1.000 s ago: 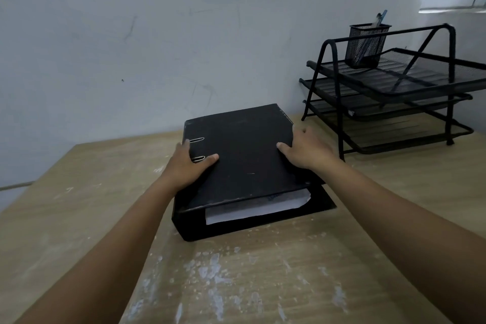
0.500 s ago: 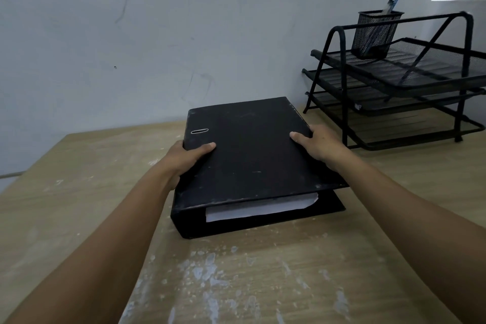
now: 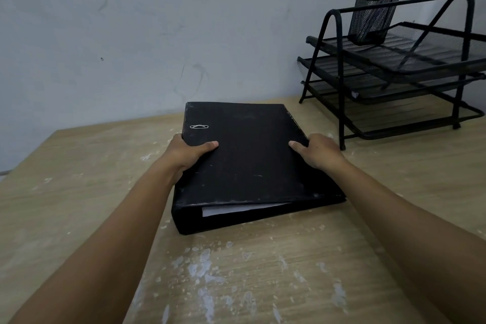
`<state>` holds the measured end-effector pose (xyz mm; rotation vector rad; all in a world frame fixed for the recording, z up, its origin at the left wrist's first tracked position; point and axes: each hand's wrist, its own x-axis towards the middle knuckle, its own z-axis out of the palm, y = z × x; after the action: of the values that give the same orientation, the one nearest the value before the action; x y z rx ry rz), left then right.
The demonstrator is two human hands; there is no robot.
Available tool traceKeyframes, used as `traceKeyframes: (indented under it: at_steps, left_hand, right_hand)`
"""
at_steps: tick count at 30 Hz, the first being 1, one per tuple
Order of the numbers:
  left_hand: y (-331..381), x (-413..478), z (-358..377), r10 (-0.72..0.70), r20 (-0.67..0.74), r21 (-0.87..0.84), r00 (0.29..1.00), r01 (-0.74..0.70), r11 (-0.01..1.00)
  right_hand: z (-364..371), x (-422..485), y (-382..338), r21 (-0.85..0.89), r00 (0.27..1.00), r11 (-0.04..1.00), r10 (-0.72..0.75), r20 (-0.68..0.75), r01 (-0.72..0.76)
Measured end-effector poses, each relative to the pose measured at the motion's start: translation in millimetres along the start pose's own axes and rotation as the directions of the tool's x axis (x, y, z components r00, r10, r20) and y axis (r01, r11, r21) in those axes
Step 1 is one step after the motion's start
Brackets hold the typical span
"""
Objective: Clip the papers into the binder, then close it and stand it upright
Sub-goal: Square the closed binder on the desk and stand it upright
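Your desk is pale wood grain, scuffed with white flecks toward the near edge, and it meets a grey-white wall. At the far right stands a black wire tray rack of three tiers, with a mesh pen cup on its top tier.

The binder lies flat in the middle of the desk, cover closed, spine on your left side. It is black and worn: the cover edges are rubbed pale, faint scratches cross the top, and a small metal slot shows near the far left corner. At the near end, white papers show as a thin band between the covers.

Your left hand holds the binder at the spine edge, thumb laid on the cover, fingers wrapped down the side out of sight. Your right hand holds the opposite edge the same way, thumb on top. Both forearms reach in from the near corners.
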<state>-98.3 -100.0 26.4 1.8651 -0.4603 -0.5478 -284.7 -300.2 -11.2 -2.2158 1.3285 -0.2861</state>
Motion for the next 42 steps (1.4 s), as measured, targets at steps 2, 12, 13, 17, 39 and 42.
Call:
traceKeyframes:
  at_steps: [2, 12, 13, 17, 39, 42]
  left_hand:
    - [0, 0, 1, 0.002, -0.005, 0.002, 1.000, -0.002, 1.000]
    - [1, -3, 1, -0.004, 0.006, -0.019, 1.000, 0.004, 1.000]
    - [1, -3, 0, -0.011, 0.011, -0.022, 1.000, 0.011, 1.000]
    - [-3, -6, -6, -0.069, 0.067, -0.060, 0.995, 0.073, 0.996]
    - [-32, 13, -32, 0.056, 0.084, -0.242, 0.995, -0.034, 0.970]
    - [-33, 19, -41, 0.102, 0.073, -0.200, 0.992, -0.086, 0.976]
  right_hand:
    - [0, -2, -2, -0.075, 1.000, 0.997, -0.006, -0.014, 0.005]
    - [14, -21, -10, -0.316, 0.990, 0.941, -0.137, -0.029, 0.121]
    - [15, -21, -9, -0.330, 0.989, 0.936, -0.143, -0.039, 0.123]
    - [20, -21, -7, -0.351, 0.986, 0.928, -0.155, -0.064, 0.123]
    - [17, -73, -43, -0.209, 0.950, 0.928, -0.310, 0.021, 0.308]
    - [18, -89, -63, -0.175, 0.928, 0.912, -0.369, 0.042, 0.371]
